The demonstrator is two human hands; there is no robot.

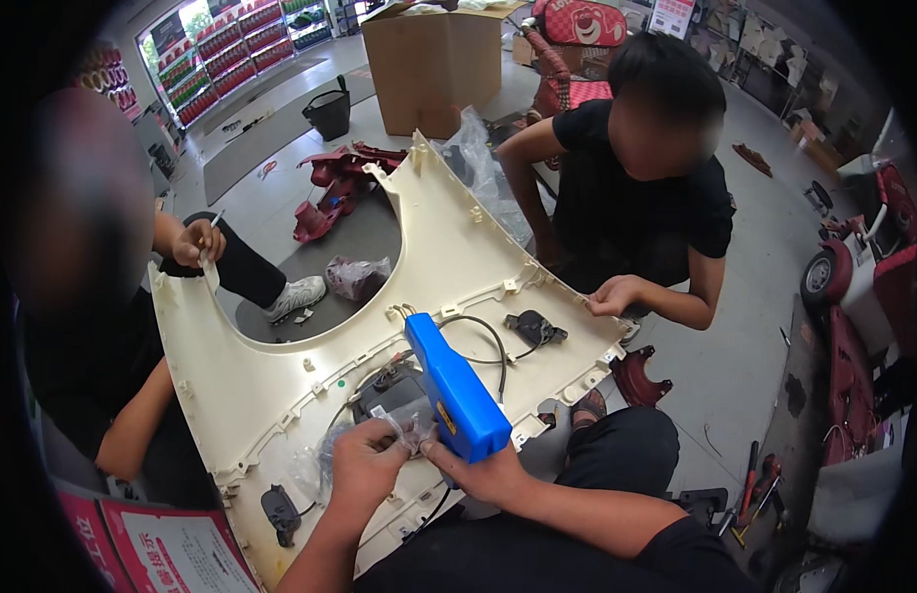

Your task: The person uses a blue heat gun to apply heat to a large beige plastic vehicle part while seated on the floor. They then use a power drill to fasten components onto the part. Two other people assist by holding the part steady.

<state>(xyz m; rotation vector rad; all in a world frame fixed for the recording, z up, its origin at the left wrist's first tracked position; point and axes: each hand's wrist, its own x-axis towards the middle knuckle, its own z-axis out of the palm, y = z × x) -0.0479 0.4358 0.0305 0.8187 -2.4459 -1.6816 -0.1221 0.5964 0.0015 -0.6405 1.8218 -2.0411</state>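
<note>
My left hand pinches a small clear plastic bag over the near part of a large cream plastic panel. My right hand is closed around the near end of a long, bright blue block-shaped thing with a yellow label; its exact kind I cannot tell. The right thumb also meets the bag's edge. Partly hidden behind my hands is a dark grey unit with wires. Black cabled parts lie on the panel, one black part to the right and another black part to the left.
A person at left holds the panel's edge with a hand; another person's hand touches its right edge. Beyond are dark red plastic parts, a black bucket and a cardboard box. Hand tools lie at right.
</note>
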